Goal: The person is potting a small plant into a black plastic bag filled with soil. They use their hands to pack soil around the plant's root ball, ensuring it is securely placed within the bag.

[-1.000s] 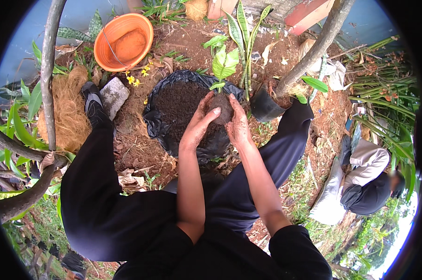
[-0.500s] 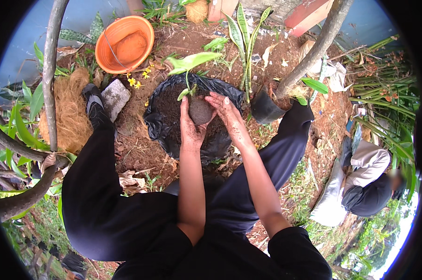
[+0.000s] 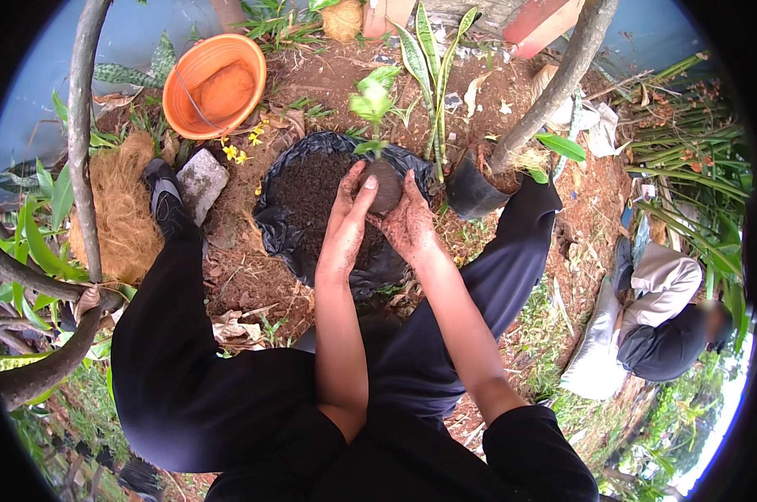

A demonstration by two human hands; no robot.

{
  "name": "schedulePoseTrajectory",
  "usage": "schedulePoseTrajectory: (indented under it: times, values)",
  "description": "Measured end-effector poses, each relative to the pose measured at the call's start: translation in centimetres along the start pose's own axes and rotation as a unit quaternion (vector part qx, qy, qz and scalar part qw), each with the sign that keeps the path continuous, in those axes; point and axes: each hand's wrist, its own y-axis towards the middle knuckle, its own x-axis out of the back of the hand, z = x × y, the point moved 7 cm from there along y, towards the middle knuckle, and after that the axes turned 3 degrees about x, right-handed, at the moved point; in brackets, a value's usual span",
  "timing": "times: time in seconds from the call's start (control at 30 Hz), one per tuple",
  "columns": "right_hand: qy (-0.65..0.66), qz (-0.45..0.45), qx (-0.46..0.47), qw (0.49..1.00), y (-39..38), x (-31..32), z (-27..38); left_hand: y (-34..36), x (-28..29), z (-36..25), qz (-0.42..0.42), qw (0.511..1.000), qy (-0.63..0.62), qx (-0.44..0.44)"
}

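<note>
Both hands cupped shut around root ball [image 3: 384, 186]: left hand [image 3: 345, 219] on left side, right hand [image 3: 408, 222] on right. Seedling [image 3: 373, 105] stem upright, pointing far, directly above black soil bag [image 3: 288, 230]. Orange bowl [image 3: 214, 84] far left.

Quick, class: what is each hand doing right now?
Left hand: closed around the soil ball of a small seedling.
Right hand: cupping the same soil ball from the other side.
</note>
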Motion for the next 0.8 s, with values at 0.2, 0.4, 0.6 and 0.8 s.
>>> schedulePoseTrajectory:
  times: [0.2,0.4,0.6,0.8]
  values:
    - [-0.012,-0.023,0.013,1.000,-0.3,0.4,0.5,-0.7,0.5,-1.6,-0.120,0.983,0.130,-0.039]
    - [-0.236,0.096,-0.008,0.967,-1.1,-1.5,-1.0,0.3,2.3,0.2,-0.101,0.994,-0.045,-0.006]
    - [-0.580,0.128,0.001,0.804,-2.5,-2.7,-0.9,1.8,3.5,3.2,0.002,0.971,-0.232,0.062]
    - [-0.718,0.066,0.133,0.680,-1.9,-2.5,-0.1,1.8,2.9,5.2,0.055,0.912,-0.391,0.112]
